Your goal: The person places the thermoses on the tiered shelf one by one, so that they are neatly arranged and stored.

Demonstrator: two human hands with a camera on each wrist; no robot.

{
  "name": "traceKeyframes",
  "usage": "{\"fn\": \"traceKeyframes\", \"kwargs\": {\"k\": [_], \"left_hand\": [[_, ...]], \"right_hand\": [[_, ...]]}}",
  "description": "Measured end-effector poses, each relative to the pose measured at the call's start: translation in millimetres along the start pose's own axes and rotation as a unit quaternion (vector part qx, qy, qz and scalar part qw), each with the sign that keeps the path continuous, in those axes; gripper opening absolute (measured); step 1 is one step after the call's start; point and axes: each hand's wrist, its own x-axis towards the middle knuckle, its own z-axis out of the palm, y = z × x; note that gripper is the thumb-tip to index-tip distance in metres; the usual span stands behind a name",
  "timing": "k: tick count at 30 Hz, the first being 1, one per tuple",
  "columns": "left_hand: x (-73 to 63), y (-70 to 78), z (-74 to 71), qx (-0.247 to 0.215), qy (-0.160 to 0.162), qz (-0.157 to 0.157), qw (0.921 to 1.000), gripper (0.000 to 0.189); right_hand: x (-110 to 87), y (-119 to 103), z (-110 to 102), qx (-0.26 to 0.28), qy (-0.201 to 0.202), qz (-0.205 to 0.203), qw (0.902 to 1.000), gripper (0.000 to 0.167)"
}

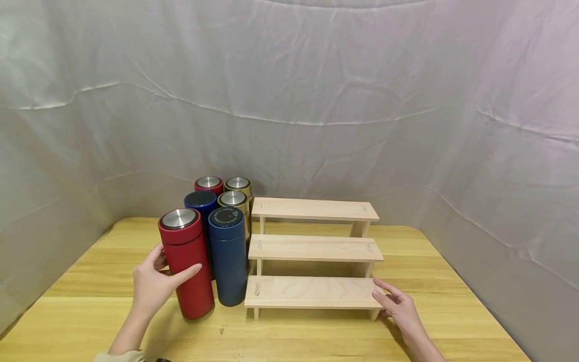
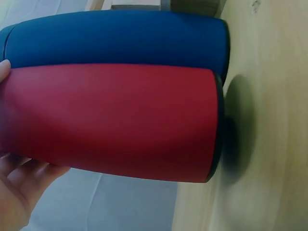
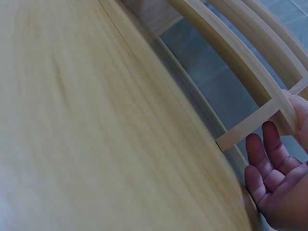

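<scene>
My left hand (image 1: 154, 284) grips a red thermos (image 1: 187, 274) round its body, thumb across the front. In the left wrist view, a gap and a shadow show between the base of this red thermos (image 2: 115, 120) and the table, so it is a little raised. Right beside it stands a matte blue thermos (image 1: 229, 266) with a black lid. At the right, my right hand (image 1: 400, 309) pinches the end of the lowest board of a three-step wooden display rack (image 1: 312, 292). In the right wrist view its other fingers (image 3: 257, 154) curl loosely below that board.
Behind the front pair stand a shiny blue thermos (image 1: 200, 199), two gold thermoses (image 1: 233, 199) and another red thermos (image 1: 209, 184), close together left of the rack. All are on a wooden table (image 1: 104, 317). Grey cloth (image 1: 289, 100) hangs behind and at both sides.
</scene>
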Motion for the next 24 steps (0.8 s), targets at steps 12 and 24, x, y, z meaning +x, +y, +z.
{"fn": "traceKeyframes", "kwargs": {"k": [12,24], "left_hand": [[2.5,11.9,-14.8,-0.050,-0.048,0.050,0.9964,0.071],[-5.0,163.9,-37.0,-0.073,-0.064,0.045,0.9942,0.056]], "right_hand": [[-0.7,-1.2,0.0,0.003,-0.002,-0.001,1.0000,0.046],[-0.4,-0.2,0.1,0.005,0.001,-0.002,1.0000,0.044]]}}
